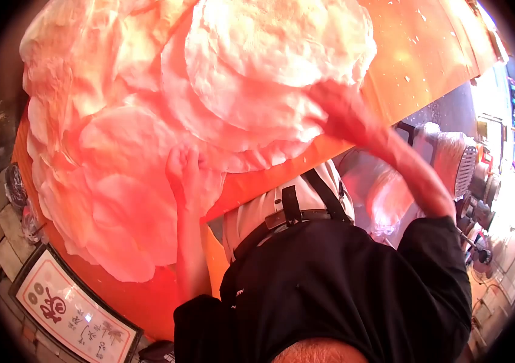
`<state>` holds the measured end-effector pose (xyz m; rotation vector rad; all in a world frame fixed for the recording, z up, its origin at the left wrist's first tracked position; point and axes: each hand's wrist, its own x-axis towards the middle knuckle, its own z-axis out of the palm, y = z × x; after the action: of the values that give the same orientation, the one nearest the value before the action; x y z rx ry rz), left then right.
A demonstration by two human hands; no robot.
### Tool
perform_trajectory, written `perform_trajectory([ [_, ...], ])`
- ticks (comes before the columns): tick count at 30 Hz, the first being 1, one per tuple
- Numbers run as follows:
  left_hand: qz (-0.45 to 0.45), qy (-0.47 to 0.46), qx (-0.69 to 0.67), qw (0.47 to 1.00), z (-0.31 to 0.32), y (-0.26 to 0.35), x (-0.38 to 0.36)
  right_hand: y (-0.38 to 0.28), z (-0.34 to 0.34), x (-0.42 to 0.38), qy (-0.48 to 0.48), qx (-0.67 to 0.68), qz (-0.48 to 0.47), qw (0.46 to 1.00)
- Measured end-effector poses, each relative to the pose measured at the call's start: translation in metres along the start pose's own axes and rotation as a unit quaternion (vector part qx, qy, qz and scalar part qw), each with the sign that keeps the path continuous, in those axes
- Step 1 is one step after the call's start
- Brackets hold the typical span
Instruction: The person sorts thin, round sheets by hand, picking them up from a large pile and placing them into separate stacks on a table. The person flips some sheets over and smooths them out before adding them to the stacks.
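Large thin round white sheets (257,66) lie overlapping in a broad layer on an orange table surface (421,72). My left hand (186,166) is at the near edge of the layer, its fingers closed on the edge of one sheet (124,181). Out to the right, my right hand (339,109) is over the right edge of the top round sheet, with its fingers spread; it is slightly blurred, and whether it touches the sheet cannot be told.
A framed sign with writing (75,311) stands at the lower left beside the table. Plastic-wrapped stacks (451,157) and metal items are at the right, beyond the table's edge. Small white flakes dot the orange surface at the upper right.
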<state>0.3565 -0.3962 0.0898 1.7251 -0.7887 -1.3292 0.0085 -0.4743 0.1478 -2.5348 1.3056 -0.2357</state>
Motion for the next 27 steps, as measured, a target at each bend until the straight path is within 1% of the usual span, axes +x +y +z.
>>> perform_trajectory([
  [1, -0.017, 0.005, 0.018, 1.000, -0.006, -0.007, -0.013, -0.028, 0.002, -0.012, -0.007, 0.077, -0.009, 0.997],
  [2, -0.030, 0.010, 0.034, 0.999, -0.010, -0.013, -0.019, -0.047, 0.014, -0.025, -0.020, 0.091, -0.024, 0.995],
  [3, -0.027, 0.016, 0.019, 0.999, -0.008, -0.016, -0.022, -0.058, 0.032, -0.034, -0.031, 0.103, -0.041, 0.993],
  [5, -0.024, 0.029, -0.008, 0.999, -0.004, -0.022, -0.032, -0.069, 0.072, -0.046, -0.009, 0.059, -0.037, 0.998],
  [6, -0.014, 0.045, -0.002, 0.999, -0.002, -0.024, -0.033, -0.072, 0.079, -0.047, 0.003, 0.036, -0.035, 0.999],
  [8, 0.003, 0.078, 0.012, 0.997, 0.000, -0.028, -0.033, -0.076, 0.080, -0.050, -0.034, 0.007, -0.028, 0.999],
  [9, -0.012, 0.071, 0.006, 0.997, 0.001, -0.026, -0.035, -0.077, 0.079, -0.049, -0.051, -0.008, -0.025, 0.998],
  [11, -0.041, 0.059, -0.002, 0.997, 0.001, -0.019, -0.042, -0.083, 0.080, -0.044, -0.023, -0.003, -0.044, 0.999],
  [12, -0.081, 0.058, -0.029, 0.995, 0.003, -0.016, -0.046, -0.085, 0.082, -0.041, -0.008, -0.003, -0.055, 0.998],
  [14, -0.163, 0.053, -0.081, 0.982, 0.002, -0.014, -0.055, -0.099, 0.089, -0.032, 0.063, 0.028, -0.063, 0.996],
  [15, -0.159, 0.051, -0.109, 0.980, 0.000, -0.018, -0.057, -0.106, 0.092, -0.029, 0.098, 0.043, -0.066, 0.992],
  [16, -0.154, 0.049, -0.138, 0.977, -0.001, -0.025, -0.057, -0.107, 0.099, -0.028, 0.091, 0.031, -0.061, 0.994],
  [17, -0.147, 0.048, -0.168, 0.974, -0.003, -0.028, -0.057, -0.108, 0.099, -0.026, 0.107, 0.024, -0.065, 0.992],
  [19, -0.100, 0.042, -0.148, 0.983, -0.007, -0.022, -0.060, -0.109, 0.100, -0.021, 0.140, 0.011, -0.074, 0.987],
  [20, -0.079, 0.037, -0.136, 0.987, -0.010, -0.021, -0.062, -0.108, 0.096, -0.022, 0.131, 0.022, -0.070, 0.989],
  [22, 0.001, 0.068, -0.033, 0.997, -0.026, -0.028, -0.063, -0.104, 0.077, -0.019, 0.113, 0.040, -0.062, 0.991],
  [23, 0.041, 0.084, 0.018, 0.995, -0.034, -0.031, -0.064, -0.107, 0.062, -0.015, 0.129, 0.052, -0.077, 0.987],
  [24, 0.077, 0.110, 0.048, 0.990, -0.037, -0.022, -0.069, -0.117, 0.034, -0.008, 0.145, 0.064, -0.087, 0.984],
  [25, 0.131, 0.129, 0.146, 0.972, -0.044, -0.026, -0.070, -0.127, 0.003, -0.001, 0.163, 0.072, -0.097, 0.979],
  [26, 0.187, 0.149, 0.240, 0.941, -0.053, -0.032, -0.069, -0.139, -0.029, 0.005, 0.169, 0.080, -0.084, 0.979],
  [27, 0.238, 0.168, 0.332, 0.897, -0.058, -0.038, -0.067, -0.150, -0.058, 0.009, 0.174, 0.089, -0.072, 0.978],
])
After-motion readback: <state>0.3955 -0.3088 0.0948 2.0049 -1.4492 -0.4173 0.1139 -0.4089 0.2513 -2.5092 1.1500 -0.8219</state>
